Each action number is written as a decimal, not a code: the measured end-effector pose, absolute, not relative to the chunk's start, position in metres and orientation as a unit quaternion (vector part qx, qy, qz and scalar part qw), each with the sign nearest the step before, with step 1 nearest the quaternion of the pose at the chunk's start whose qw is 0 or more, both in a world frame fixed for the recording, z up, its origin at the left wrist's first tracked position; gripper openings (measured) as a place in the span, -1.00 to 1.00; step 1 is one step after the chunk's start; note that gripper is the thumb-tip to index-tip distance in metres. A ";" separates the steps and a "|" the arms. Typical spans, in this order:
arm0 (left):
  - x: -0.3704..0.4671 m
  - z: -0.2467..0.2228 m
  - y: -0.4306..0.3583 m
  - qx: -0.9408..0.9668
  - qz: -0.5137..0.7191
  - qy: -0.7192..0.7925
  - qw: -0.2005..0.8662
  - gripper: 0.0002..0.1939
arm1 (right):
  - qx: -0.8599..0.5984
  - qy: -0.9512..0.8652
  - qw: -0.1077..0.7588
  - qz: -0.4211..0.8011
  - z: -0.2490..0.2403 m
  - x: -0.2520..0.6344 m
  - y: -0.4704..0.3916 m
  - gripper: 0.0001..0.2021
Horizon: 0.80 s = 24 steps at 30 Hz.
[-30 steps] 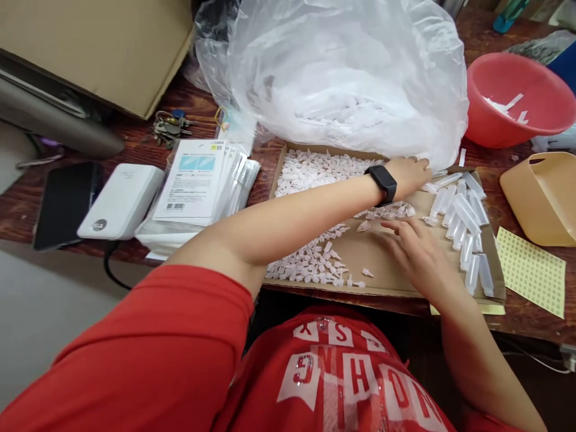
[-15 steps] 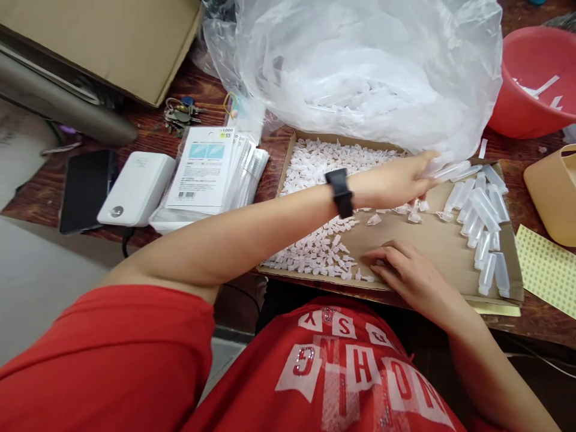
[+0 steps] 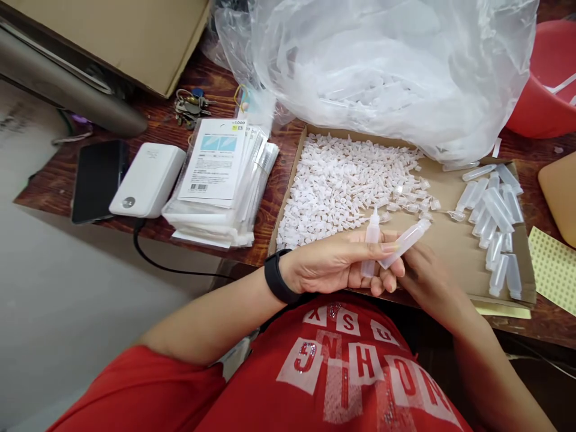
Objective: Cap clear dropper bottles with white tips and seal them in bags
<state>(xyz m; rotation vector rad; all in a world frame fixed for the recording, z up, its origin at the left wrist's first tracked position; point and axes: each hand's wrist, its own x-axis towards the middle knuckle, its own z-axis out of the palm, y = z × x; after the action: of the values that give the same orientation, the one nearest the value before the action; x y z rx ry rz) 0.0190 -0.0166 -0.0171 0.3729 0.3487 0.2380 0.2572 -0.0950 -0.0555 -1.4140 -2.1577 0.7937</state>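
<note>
My left hand [image 3: 335, 264], with a black watch on the wrist, is closed around two translucent plastic tubes. One is a nozzle-tipped tube [image 3: 370, 240] standing nearly upright. The other, an open-necked tube [image 3: 407, 243], tilts up to the right between thumb and fingers. Close behind the tilted tube, my right hand [image 3: 427, 279] touches or nearly touches the left fingertips. Its own fingers are mostly hidden. Both hands are over the front edge of a shallow cardboard tray [image 3: 454, 258]. Small white nozzle caps [image 3: 333, 186] heap its left side, and loose empty tubes [image 3: 497, 210] lie at its right.
A big clear plastic bag [image 3: 382, 72] of tubes bulges over the tray's back edge. Packaged cards [image 3: 211, 162], a white power bank [image 3: 148, 180], a phone [image 3: 99, 180] and keys [image 3: 191, 105] sit left. A red bowl [image 3: 540, 102] and dotted yellow sheet [image 3: 553, 270] are right.
My left hand has come back from the bag's edge at the tray's rear, bringing a tube toward my body. My right hand has shifted slightly and now meets it over the front edge.
</note>
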 end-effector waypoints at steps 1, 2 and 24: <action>0.018 -0.018 -0.019 0.188 0.119 0.175 0.959 -0.71 | -0.534 -0.759 0.235 0.288 -0.055 0.259 -0.095 -0.80; 0.016 -0.018 -0.022 0.197 0.120 0.181 0.956 -0.67 | -0.556 -0.734 0.257 0.293 -0.053 0.261 -0.096 -0.77; 0.015 0.001 -0.045 0.564 0.086 0.282 0.771 -0.57 | -0.491 -0.583 0.557 0.330 -0.013 0.258 -0.119 -0.69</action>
<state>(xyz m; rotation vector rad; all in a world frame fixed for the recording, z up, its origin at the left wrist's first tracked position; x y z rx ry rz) 0.0152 -0.0447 0.0007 1.2229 0.6122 0.1872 0.2581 -0.1194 -0.0131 -1.1585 -1.3758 0.7798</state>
